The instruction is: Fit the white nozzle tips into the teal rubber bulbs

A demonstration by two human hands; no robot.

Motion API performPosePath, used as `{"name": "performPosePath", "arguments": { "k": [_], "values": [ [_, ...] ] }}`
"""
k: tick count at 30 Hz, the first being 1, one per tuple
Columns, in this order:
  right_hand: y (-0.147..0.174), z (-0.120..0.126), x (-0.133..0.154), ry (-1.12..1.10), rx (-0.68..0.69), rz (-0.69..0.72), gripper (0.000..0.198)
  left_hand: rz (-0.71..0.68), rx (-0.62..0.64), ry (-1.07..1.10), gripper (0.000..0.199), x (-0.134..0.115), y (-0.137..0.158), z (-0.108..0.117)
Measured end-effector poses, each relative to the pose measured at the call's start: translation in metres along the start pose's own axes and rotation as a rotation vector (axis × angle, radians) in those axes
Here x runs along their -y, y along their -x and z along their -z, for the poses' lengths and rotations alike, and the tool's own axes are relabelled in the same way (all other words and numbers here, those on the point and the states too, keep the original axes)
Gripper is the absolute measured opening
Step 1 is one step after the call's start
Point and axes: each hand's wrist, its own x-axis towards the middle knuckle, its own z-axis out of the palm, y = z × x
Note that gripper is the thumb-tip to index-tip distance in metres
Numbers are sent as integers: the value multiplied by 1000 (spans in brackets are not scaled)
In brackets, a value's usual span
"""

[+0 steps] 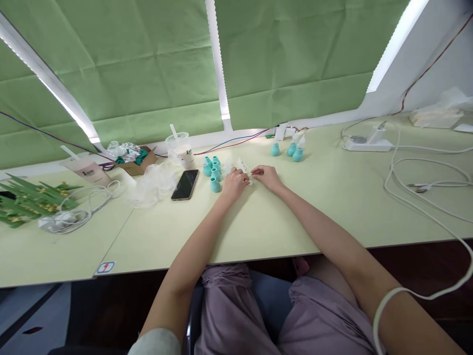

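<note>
My left hand (pixel 235 183) rests over the table with its fingers curled, and a small white piece (pixel 250 182) shows at its fingertips. Just to the right, my right hand (pixel 267 177) has its fingertips pressed together; what is between them is too small to make out. Small pale parts (pixel 243 164) lie right behind both hands, partly hidden by my left fingers. Left of my left hand stand several teal vase-shaped pieces (pixel 215 184) with open necks. Farther back on the right are 3 teal pieces (pixel 297 155), at least two topped with white flame-shaped tips (pixel 302 141).
A black phone (pixel 185 185), crumpled clear plastic (pixel 153 185) and a drink cup (pixel 181 150) lie to the left. Behind them is a cardboard box (pixel 142 163). Green artificial plants (pixel 33 202) fill the far left. A power strip (pixel 368 143) and white cables (pixel 424 160) occupy the right.
</note>
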Motion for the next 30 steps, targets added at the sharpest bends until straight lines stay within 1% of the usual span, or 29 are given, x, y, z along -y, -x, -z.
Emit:
{"name": "performPosePath", "arguments": {
  "k": [4, 8, 13, 18, 23, 27, 30],
  "values": [
    [-1, 0, -1, -19, 12, 11, 15, -3, -6, 15, 10, -1, -1, 2],
    [-1, 3, 0, -59, 57, -12, 23, -6, 14, -19, 13, -3, -1, 5],
    [-1, 5, -2, -63, 75, 13, 27, -9, 9, -20, 13, -4, -1, 6],
    [-2, 2, -6, -9, 61, 46, 23, -17, 6, -80, 14, -3, -1, 4],
    [-1, 1, -5, 72, 38, 69, 23, -5, 36, -117, 18, -5, 0, 6],
    [0, 2, -1, 150, 19, 54, 25, 6, 55, -134, 20, -7, 1, 10],
    [1, 3, 1, 155, 22, 33, 26, 11, 72, -143, 20, -8, 1, 10]
  ]
}}
